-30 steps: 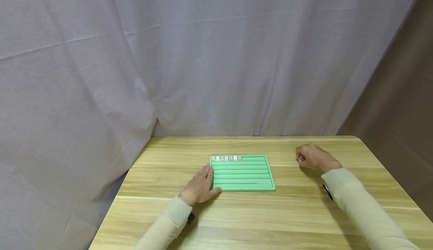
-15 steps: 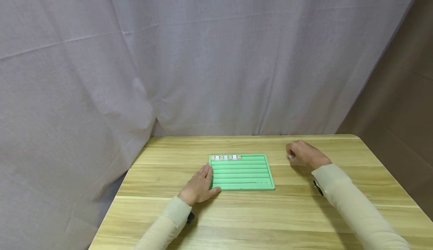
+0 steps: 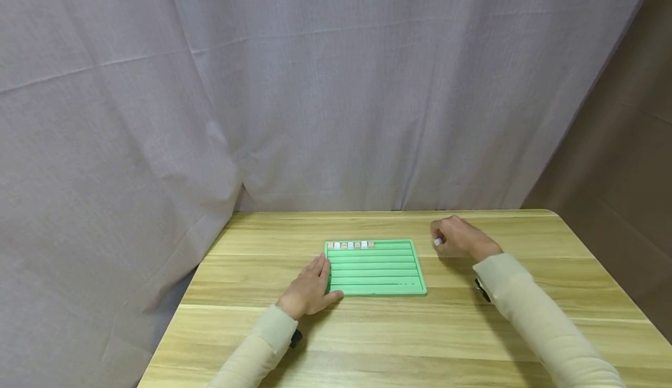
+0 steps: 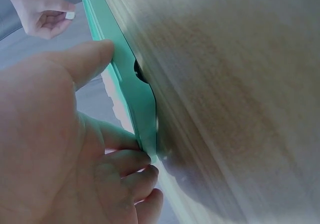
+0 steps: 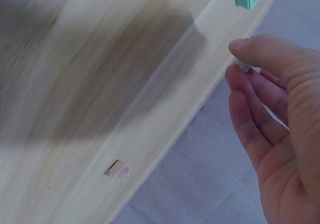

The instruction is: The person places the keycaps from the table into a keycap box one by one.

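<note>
A green ridged tray (image 3: 375, 271) lies on the table, with a row of white and pinkish keycaps (image 3: 350, 245) along its back groove. My left hand (image 3: 308, 292) rests at the tray's left front corner. Its fingers touch the left edge and its thumb the front edge, as the left wrist view also shows. To the right of the tray, my right hand (image 3: 459, 239) pinches a small white keycap (image 5: 242, 65) between thumb and forefinger, above the table. Another pinkish keycap (image 5: 119, 170) lies on the table in the right wrist view; I cannot make it out in the head view.
The wooden table (image 3: 394, 341) ends at a back edge, close behind the tray and right hand. Behind it hangs a grey curtain (image 3: 336, 96). A brown curtain (image 3: 625, 172) borders the right side.
My right hand has moved left toward the tray, carrying the white keycap. My left hand and the tray stay in place.
</note>
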`<state>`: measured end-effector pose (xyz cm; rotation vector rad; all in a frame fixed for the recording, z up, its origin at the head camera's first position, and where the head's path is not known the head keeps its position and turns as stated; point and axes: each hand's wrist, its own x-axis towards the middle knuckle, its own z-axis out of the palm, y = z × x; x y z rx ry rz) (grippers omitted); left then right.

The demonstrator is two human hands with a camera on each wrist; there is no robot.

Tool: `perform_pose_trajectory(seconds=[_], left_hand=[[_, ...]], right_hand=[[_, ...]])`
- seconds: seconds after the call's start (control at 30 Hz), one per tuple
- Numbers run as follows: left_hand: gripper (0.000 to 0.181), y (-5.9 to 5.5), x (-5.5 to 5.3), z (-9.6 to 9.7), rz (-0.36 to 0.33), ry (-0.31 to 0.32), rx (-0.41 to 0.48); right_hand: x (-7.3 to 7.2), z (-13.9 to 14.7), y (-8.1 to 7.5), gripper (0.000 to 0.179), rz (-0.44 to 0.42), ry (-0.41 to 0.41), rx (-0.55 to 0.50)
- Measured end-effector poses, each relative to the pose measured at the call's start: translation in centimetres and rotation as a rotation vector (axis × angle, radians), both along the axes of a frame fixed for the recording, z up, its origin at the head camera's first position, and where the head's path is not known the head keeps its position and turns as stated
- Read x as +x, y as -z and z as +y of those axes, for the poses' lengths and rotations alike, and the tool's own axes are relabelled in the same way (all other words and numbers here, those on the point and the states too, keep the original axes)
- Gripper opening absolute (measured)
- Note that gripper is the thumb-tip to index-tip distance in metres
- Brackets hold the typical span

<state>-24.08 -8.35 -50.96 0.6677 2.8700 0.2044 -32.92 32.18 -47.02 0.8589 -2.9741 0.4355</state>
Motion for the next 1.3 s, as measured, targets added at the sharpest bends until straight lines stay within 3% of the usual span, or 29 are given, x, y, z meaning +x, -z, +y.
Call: perform_pose_trajectory(seconds=[0.37,0.67,1.3], left_hand=[[0.089,0.0,0.1,0.0,0.008,0.007,-0.008],[0.089,0.0,0.1,0.0,0.004,-0.001,-0.012],[0.09,-0.1,0.2,0.0,0.004,-0.001,0.019]], right_hand=[[-0.3,-1.1,0.7,0.01,-0.019,0.0,-0.03],[-0.3,-1.9,0.8,0.012,0.059,-0.033,-0.073],[-0.6,-5.4,0.4,0.012,0.017,-0.056,-0.108]])
